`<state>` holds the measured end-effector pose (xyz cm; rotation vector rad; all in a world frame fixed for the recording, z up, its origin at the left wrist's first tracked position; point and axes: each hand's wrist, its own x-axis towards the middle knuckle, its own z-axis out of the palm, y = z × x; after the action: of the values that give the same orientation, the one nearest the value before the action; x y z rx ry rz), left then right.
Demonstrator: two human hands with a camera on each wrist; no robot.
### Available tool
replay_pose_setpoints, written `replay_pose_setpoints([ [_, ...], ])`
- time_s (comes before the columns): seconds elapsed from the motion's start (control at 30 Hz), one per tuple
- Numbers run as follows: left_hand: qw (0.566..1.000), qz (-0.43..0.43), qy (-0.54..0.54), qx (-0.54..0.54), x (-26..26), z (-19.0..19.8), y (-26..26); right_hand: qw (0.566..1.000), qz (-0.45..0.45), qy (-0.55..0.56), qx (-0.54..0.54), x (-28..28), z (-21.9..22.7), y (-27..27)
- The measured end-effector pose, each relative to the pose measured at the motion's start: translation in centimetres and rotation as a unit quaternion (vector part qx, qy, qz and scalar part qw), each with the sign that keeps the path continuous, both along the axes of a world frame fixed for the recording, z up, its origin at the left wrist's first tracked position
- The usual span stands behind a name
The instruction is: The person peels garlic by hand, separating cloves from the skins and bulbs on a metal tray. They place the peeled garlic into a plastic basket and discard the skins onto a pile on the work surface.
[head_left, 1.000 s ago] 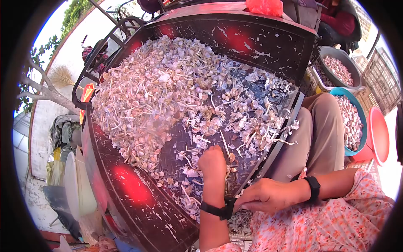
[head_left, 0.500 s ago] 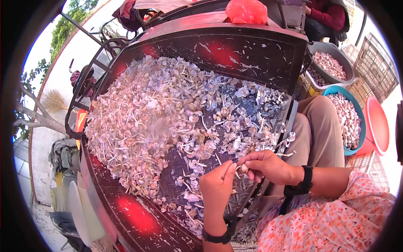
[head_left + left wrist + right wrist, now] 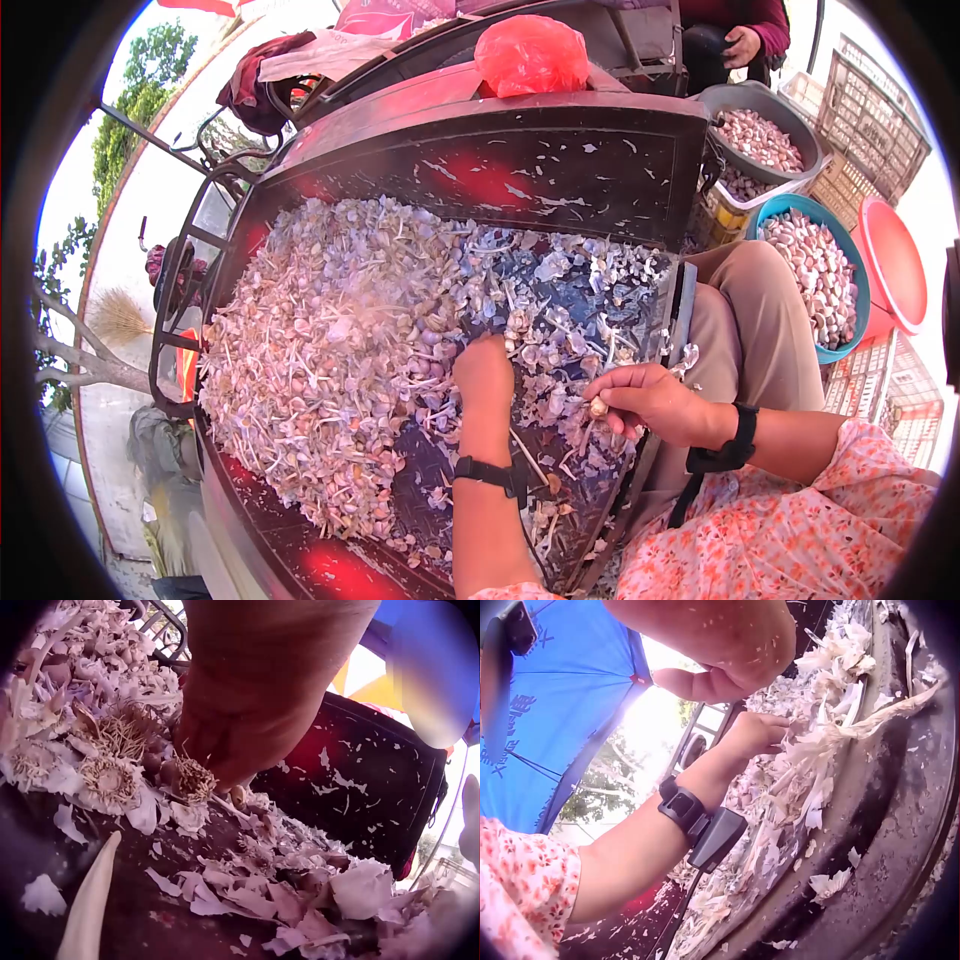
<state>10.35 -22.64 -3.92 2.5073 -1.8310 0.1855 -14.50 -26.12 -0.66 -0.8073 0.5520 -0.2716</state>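
In the head view my right hand is over the right side of the cart bed, pinching a pale garlic clove between thumb and fingers. My left hand reaches down at the edge of the garlic pile, a heap of cloves, skins and dry stems. Its fingertips are hidden among the scraps. From the left wrist, that hand comes down beside dried root ends and papery skins. The right wrist view shows the left hand at the litter, beyond the right hand.
A dark metal cart bed wall rises behind the pile, with a red plastic bag on top. To the right stand a teal basin of cloves, a grey tub and a red basin. Another person's hand shows beyond.
The hands came together over the near scraps half a second ago, then parted. My left hand has moved forward to the pile; my right keeps a clove. The head view has shifted.
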Motion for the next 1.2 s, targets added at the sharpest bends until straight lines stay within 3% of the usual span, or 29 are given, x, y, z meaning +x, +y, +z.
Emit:
replay_pose_setpoints([
  [0.17,0.999,-0.024,0.029,0.033,-0.4,0.4,2.9,1.0,0.006,0.001,-0.004,1.1,0.2,0.1],
  [0.27,0.997,0.0,0.068,-0.033,0.0,0.9,4.9,1.0,0.01,-0.012,0.007,1.1,-0.1,-0.1],
  [0.33,0.975,0.048,0.189,-0.109,-0.5,1.8,5.6,0.999,0.009,-0.015,0.029,0.5,0.5,-0.2],
  [0.37,0.974,0.043,0.192,-0.109,-1.0,2.3,5.6,0.999,0.009,-0.02,0.048,0.0,0.9,-0.4],
  [0.43,0.924,0.111,0.315,-0.187,-1.9,3.0,5.5,0.997,-0.004,-0.037,0.072,-1.7,1.6,-0.8],
  [0.6,0.913,0.119,0.352,-0.168,-1.3,2.0,4.2,0.989,-0.15,-0.001,0.011,-8.9,4.1,-2.4],
  [0.67,0.943,0.019,0.262,-0.203,-0.6,0.6,3.5,0.984,-0.175,0.01,-0.011,-11.8,4.2,-2.3],
  [0.7,0.943,0.016,0.262,-0.204,-0.8,0.7,3.1,0.983,-0.182,0.024,-0.022,-13.1,4.4,-2.0],
  [0.77,0.986,-0.001,0.126,-0.109,-1.5,0.8,2.0,0.98,-0.192,0.037,-0.031,-15.1,3.8,-0.8],
  [0.83,0.993,-0.029,0.08,-0.075,-1.7,0.6,0.9,0.988,-0.026,0.124,-0.085,-16.7,2.9,0.8],
  [0.87,0.997,-0.055,0.036,-0.042,-1.9,0.6,0.4,0.963,0.118,0.161,-0.18,-17.3,3.2,0.9],
  [0.9,0.997,-0.056,0.035,-0.041,-2.3,0.7,0.0,0.963,0.117,0.16,-0.18,-17.4,2.6,1.2],
  [0.93,0.999,-0.053,0.007,0.009,-2.8,0.8,-0.4,0.92,0.112,0.105,-0.362,-17.2,1.6,1.5],
  [0.97,0.997,-0.05,-0.022,0.06,-3.2,0.9,-0.5,0.84,0.101,0.046,-0.531,-16.8,1.5,1.7],
  [1.0,0.995,-0.061,-0.037,0.073,-3.4,0.9,-0.4,0.895,0.116,0.095,-0.421,-16.6,2.7,2.0],
  [1.03,0.995,-0.058,-0.039,0.073,-3.5,1.1,-0.4,0.894,0.117,0.092,-0.422,-15.9,3.0,2.2],
  [1.1,0.994,-0.078,-0.026,0.078,-3.5,1.4,-0.3,0.936,0.108,0.142,-0.305,-14.8,3.4,2.4],
  [1.2,0.996,-0.073,-0.011,0.043,-2.8,1.2,1.2,0.94,0.136,0.123,-0.286,-12.2,3.3,2.3],
])
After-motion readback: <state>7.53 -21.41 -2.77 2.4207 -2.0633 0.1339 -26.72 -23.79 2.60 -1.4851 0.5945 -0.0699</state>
